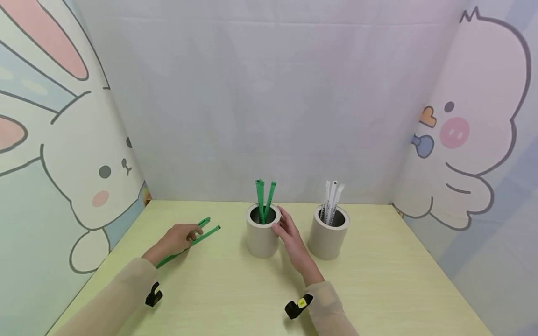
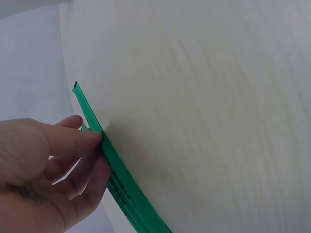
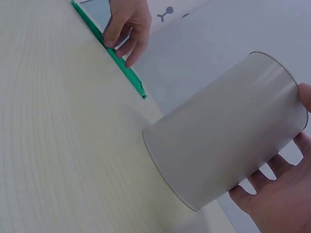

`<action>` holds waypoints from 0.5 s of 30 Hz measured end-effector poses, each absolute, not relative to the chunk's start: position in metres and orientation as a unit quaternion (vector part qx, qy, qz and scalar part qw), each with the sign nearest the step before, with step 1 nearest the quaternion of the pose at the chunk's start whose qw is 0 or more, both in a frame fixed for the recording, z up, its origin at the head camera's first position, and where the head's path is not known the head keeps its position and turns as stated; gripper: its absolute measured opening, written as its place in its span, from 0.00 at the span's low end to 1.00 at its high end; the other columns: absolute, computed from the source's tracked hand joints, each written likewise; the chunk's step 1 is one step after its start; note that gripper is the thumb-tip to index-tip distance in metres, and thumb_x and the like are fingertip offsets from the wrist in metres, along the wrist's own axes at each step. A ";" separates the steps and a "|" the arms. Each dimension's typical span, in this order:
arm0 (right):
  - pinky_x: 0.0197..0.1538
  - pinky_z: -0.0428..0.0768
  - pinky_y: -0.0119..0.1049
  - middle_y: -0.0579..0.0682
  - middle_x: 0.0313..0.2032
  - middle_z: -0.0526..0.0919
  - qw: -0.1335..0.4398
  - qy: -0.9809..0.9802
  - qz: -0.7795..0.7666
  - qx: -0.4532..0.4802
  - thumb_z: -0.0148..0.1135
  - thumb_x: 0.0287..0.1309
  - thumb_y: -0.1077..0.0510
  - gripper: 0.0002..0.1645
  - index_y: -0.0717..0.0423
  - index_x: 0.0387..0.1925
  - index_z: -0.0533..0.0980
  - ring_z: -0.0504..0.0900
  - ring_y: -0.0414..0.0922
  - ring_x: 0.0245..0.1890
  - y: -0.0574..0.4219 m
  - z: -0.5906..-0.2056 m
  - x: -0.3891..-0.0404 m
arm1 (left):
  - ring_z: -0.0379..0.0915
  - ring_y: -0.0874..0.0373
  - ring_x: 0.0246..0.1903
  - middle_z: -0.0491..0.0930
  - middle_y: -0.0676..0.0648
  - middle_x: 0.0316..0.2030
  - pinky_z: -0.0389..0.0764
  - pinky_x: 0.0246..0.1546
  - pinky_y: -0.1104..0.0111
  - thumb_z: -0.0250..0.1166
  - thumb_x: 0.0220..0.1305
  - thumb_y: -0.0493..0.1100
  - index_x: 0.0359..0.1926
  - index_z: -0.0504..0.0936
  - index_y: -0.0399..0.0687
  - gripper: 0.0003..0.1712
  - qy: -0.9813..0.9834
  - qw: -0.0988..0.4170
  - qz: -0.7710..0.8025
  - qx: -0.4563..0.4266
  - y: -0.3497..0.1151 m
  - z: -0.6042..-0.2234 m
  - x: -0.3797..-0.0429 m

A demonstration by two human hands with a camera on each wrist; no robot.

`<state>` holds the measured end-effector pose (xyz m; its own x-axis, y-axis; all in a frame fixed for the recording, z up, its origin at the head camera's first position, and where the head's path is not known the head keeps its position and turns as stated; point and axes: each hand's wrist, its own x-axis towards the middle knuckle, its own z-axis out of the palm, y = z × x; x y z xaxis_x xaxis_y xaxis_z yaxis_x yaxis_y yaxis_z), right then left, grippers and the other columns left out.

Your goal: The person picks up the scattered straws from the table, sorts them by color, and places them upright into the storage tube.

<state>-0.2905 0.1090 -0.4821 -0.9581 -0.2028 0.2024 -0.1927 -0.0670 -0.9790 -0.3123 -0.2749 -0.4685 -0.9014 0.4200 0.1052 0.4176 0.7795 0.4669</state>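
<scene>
My left hand [image 1: 178,240] pinches a green wrapped straw [image 1: 208,234] between thumb and fingers, at the left of the table. A second green straw [image 1: 204,222] lies right beside it, partly hidden by the hand; the left wrist view shows dark print on the green wrapping [image 2: 131,196]. My right hand [image 1: 295,245] holds the right side of a beige cylindrical cup [image 1: 262,241], thumb near the rim and fingers spread along its side. Several green straws [image 1: 261,203] stand upright inside that cup. In the right wrist view the cup [image 3: 228,131] appears tilted by the camera angle.
To the right stands a second beige cup [image 1: 328,242] with several white wrapped straws [image 1: 331,203] in it. Both cups stand on a pale wood-look table [image 1: 227,298]. A light grey backdrop [image 1: 269,107] rises behind, with cartoon-printed panels at both sides.
</scene>
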 end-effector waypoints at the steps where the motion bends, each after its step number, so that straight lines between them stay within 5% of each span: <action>1: 0.79 0.59 0.58 0.54 0.80 0.62 0.004 0.683 -0.716 -0.145 0.56 0.80 0.45 0.40 0.40 0.85 0.54 0.58 0.55 0.81 0.109 -0.482 -0.291 | 0.84 0.46 0.40 0.86 0.42 0.38 0.87 0.41 0.52 0.65 0.61 0.19 0.52 0.85 0.37 0.21 0.944 0.003 0.249 0.219 -0.274 -0.469 -0.312; 15: 0.79 0.59 0.60 0.55 0.80 0.62 0.008 0.681 -0.718 -0.143 0.56 0.80 0.44 0.41 0.41 0.85 0.53 0.58 0.56 0.81 0.109 -0.483 -0.292 | 0.84 0.46 0.41 0.86 0.43 0.39 0.87 0.44 0.50 0.62 0.62 0.19 0.53 0.86 0.40 0.23 0.942 -0.018 0.247 0.226 -0.265 -0.466 -0.314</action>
